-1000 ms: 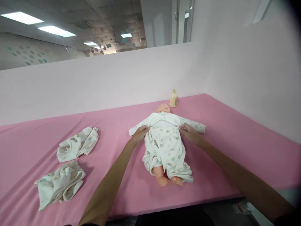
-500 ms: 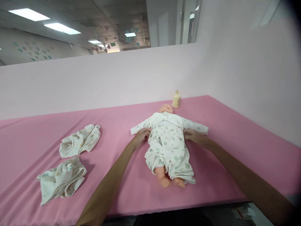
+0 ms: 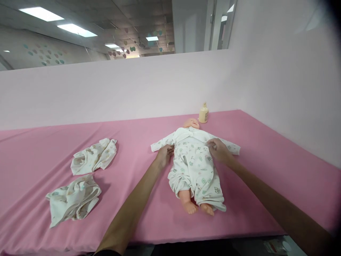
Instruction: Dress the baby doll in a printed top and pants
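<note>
A baby doll (image 3: 192, 123) lies on its back, head toward the far wall, its bare feet toward me. It wears a long-sleeved white printed top (image 3: 190, 133) and loose white printed trousers (image 3: 204, 172). At the left side of the waist, my left hand (image 3: 165, 154) has its fingers curled on the trousers' edge, fingertips partly hidden. On the opposite side, my right hand (image 3: 220, 151) pinches the waistband between thumb and fingers. Both sleeves stretch outward past my hands. One trouser leg is bunched above the ankle.
Two crumpled white printed garments, a farther cloth (image 3: 94, 156) and a nearer cloth (image 3: 74, 201), lie on the left of the pink-covered table (image 3: 138, 142). A pump bottle (image 3: 204, 114) stands beyond the doll's head. White walls (image 3: 119, 92) border the back and right.
My right hand has risen slightly and its fingers have closed in a pinch at the waistband. My left fingers have curled in more at the waist. The view has shifted slightly left.
</note>
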`<state>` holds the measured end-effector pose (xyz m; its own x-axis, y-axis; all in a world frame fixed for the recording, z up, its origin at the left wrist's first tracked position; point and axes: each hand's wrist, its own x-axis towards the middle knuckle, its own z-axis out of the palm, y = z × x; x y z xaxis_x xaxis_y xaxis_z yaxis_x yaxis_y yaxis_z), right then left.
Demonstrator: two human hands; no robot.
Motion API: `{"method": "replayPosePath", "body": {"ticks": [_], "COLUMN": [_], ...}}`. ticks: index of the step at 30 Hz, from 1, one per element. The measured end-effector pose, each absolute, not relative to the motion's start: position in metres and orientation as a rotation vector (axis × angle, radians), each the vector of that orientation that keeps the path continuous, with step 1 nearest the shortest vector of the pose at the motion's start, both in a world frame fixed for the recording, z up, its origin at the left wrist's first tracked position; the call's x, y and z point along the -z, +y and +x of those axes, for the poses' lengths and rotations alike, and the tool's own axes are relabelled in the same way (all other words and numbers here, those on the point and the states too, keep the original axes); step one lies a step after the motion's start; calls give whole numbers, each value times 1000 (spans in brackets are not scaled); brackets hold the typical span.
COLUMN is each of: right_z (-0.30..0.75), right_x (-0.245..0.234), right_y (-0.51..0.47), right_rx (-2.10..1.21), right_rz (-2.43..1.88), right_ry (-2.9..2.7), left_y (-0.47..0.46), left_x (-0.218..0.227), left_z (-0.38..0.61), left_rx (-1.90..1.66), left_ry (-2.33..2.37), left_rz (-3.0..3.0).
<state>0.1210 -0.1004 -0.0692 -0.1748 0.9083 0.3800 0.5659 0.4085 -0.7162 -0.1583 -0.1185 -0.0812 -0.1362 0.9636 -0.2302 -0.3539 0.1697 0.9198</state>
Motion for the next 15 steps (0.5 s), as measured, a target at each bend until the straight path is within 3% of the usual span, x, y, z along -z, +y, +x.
{"method": "replayPosePath", "body": {"ticks": [7,15], "right_z": [64,31], "right_x": [33,15], "right_y": [-108,-95], "right_rx": [-396,-459], "right_rz": [-1056,-1327], "right_ry": [-2084,-2312], "left_y": [-95,-84], "left_x": [75,81], "left_z": [-134,-120], "left_rx": [-1268,-1264], "left_ry": [1025,856], "left_rz": [577,772]}}
